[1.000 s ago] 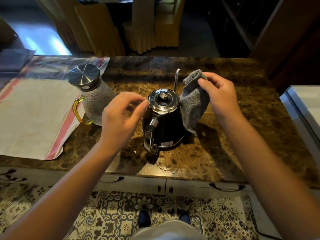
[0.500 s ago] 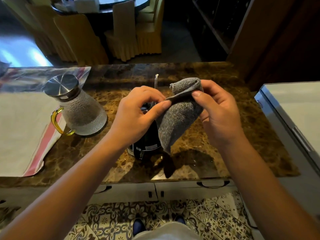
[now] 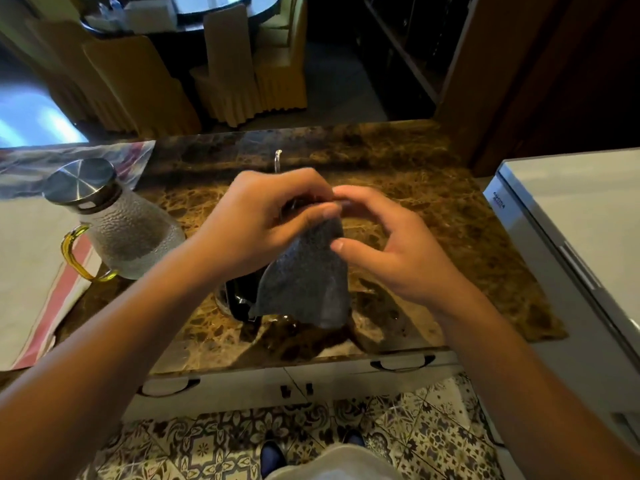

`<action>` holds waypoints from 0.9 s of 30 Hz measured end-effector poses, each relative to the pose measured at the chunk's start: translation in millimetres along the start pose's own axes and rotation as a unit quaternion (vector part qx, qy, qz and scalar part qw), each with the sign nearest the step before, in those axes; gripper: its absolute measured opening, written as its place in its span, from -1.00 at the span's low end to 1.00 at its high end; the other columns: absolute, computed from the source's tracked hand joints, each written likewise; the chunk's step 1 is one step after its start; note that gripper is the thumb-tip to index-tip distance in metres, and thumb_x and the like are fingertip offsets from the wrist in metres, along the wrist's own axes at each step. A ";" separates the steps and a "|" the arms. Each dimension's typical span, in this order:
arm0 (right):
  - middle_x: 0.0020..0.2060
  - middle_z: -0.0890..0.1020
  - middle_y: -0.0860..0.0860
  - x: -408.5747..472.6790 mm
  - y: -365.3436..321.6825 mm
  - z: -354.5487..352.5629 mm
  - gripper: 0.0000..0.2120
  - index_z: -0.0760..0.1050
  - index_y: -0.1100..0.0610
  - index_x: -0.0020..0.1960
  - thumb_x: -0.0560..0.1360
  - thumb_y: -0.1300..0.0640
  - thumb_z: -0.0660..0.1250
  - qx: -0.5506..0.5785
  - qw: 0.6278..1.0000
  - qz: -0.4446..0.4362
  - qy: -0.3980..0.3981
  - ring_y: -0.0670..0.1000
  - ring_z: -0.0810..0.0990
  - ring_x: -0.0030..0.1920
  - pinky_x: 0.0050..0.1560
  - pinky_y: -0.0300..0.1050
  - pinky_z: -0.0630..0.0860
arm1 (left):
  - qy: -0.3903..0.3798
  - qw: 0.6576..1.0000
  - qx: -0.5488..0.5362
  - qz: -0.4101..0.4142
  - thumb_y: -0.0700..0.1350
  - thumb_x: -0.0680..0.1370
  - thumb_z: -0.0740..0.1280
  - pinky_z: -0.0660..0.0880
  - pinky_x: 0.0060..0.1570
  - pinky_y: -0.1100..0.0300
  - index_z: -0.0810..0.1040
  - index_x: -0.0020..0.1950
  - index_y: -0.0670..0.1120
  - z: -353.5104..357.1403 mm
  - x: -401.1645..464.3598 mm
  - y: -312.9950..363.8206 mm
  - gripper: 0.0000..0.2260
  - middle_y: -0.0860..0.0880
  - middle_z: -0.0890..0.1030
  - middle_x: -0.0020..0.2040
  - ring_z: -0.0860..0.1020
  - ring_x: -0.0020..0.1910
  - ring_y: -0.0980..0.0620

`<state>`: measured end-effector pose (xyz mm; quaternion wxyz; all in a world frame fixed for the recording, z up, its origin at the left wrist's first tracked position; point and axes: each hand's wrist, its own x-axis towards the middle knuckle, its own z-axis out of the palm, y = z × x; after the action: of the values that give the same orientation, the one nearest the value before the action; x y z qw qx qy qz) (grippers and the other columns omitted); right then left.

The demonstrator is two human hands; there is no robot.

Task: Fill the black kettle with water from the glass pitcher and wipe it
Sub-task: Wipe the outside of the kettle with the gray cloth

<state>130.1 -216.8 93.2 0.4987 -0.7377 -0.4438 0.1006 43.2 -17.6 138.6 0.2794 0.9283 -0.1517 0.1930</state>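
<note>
Head view: black kettle (image 3: pixel 239 299) stands directly beneath both hands (spout pointing away), left hand (image 3: pixel 258 223) and right hand (image 3: pixel 388 247) each pinching the grey cloth (image 3: pixel 308 282) draped over it.

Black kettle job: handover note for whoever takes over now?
Left hand: pinches the top of the grey knitted cloth.
Right hand: holds the same cloth, thumb on its edge.
Black kettle: on the brown marble counter, mostly hidden behind cloth and hands.
Lidded textured glass pitcher: set down left of the kettle.
Done: pitcher put aside, lid on.
Left: wiping the kettle.
</note>
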 end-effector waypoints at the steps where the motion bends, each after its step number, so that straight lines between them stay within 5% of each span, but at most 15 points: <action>1: 0.18 0.65 -0.09 -0.8 5.7 -2.7 -0.70 0.56 0.07 0.30 0.57 0.19 0.41 0.007 1.000 0.010 0.006 -0.11 0.59 0.25 0.28 -0.03 0.53 | 0.005 1.000 0.005 -0.001 -0.02 0.63 0.36 0.49 -0.16 0.38 0.62 0.11 -0.07 -0.7 5.0 1.0 -0.85 0.13 0.62 -0.11 0.62 -0.13 0.21; 3: 0.07 0.69 -0.06 -5.6 20.0 -8.3 -0.80 0.61 0.10 0.19 0.57 0.16 0.40 0.020 0.999 0.035 0.016 -0.08 0.63 0.15 0.22 0.07 0.54 | 0.011 1.000 0.001 -0.015 0.00 0.63 0.36 0.45 -0.15 0.42 0.60 0.10 0.00 -1.7 12.7 2.6 -0.89 0.19 0.60 -0.10 0.60 -0.12 0.25; 7: 0.42 0.50 -0.12 -10.6 37.3 -21.2 -0.50 0.40 -0.04 0.50 0.58 -0.02 0.36 0.112 0.992 0.050 -0.037 -0.10 0.45 0.45 0.44 0.11 0.41 | -0.045 0.998 -0.036 -0.024 0.00 0.61 0.36 0.48 -0.10 0.39 0.60 0.10 0.07 3.8 24.7 6.1 -0.91 0.22 0.63 -0.05 0.64 -0.06 0.21; 9: 0.46 0.48 -0.08 -7.8 43.1 -28.2 -0.51 0.38 0.00 0.52 0.61 0.03 0.35 0.133 0.988 0.041 -0.072 -0.08 0.42 0.48 0.48 0.12 0.37 | -0.082 0.996 -0.038 -0.016 0.00 0.60 0.38 0.56 -0.06 0.29 0.65 0.13 0.03 11.5 33.3 7.5 -0.85 0.16 0.68 -0.02 0.67 -0.03 0.14; 12: 0.09 0.68 -0.06 -5.0 50.6 -39.3 -0.74 0.59 0.20 0.23 0.61 0.08 0.37 0.112 0.989 0.046 -0.086 -0.10 0.63 0.15 0.18 -0.03 0.54 | -0.089 0.996 -0.028 -0.003 0.01 0.58 0.40 0.55 -0.05 0.32 0.65 0.11 0.04 19.6 49.9 10.0 -0.86 0.18 0.68 -0.03 0.67 -0.02 0.18; 14: -0.18 0.58 0.03 -5.6 57.6 -45.5 -0.77 0.55 0.30 -0.01 0.57 0.10 0.41 0.113 0.991 0.036 -0.063 -0.04 0.57 -0.13 -0.07 -0.09 0.48 | -0.076 0.996 -0.040 -0.011 0.00 0.57 0.41 0.50 -0.07 0.39 0.66 0.09 0.02 19.3 58.2 10.7 -0.87 0.18 0.67 -0.05 0.66 -0.05 0.19; 16: -0.20 0.53 0.20 -3.8 66.4 -65.3 -0.73 0.49 0.30 -0.09 0.51 0.09 0.45 0.113 0.993 0.023 -0.029 0.12 0.52 -0.18 -0.10 -0.02 0.44 | -0.071 0.996 -0.054 -0.031 0.01 0.57 0.42 0.53 -0.06 0.35 0.67 0.07 0.00 25.4 72.0 8.6 -0.86 0.14 0.69 -0.05 0.67 -0.04 0.16; 19: -0.22 0.50 0.11 7.4 70.0 -100.5 -0.80 0.45 0.16 -0.13 0.47 0.15 0.48 0.092 0.995 0.033 -0.033 0.04 0.49 -0.20 -0.18 -0.10 0.43 | -0.070 0.995 -0.054 -0.054 0.00 0.58 0.41 0.57 -0.04 0.27 0.68 0.06 0.00 37.9 87.8 1.0 -0.87 0.11 0.70 -0.05 0.67 -0.03 0.14; 24: 0.16 0.67 0.03 28.2 76.1 -141.2 -0.61 0.53 0.02 0.34 0.53 0.19 0.47 0.062 0.989 0.088 -0.103 -0.05 0.69 0.12 0.09 -0.14 0.62 | -0.065 0.995 -0.035 -0.062 0.03 0.58 0.41 0.60 -0.04 0.23 0.66 0.06 0.07 51.6 117.3 -9.4 -0.90 0.14 0.68 -0.07 0.66 -0.04 0.14; 27: 0.13 0.70 -0.18 33.8 86.1 -149.7 -0.77 0.64 -0.12 0.24 0.61 -0.02 0.33 0.029 0.989 0.116 -0.083 -0.24 0.62 0.18 0.13 -0.27 0.48 | -0.075 0.994 -0.031 -0.070 0.03 0.58 0.41 0.56 -0.08 0.34 0.64 0.04 0.09 53.2 128.7 -12.7 -0.92 0.19 0.66 -0.07 0.64 -0.03 0.21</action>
<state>286.1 -297.4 104.4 0.4666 -0.7583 -0.3918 0.2318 175.9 -60.5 148.8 0.3085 0.9394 -0.1130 0.0977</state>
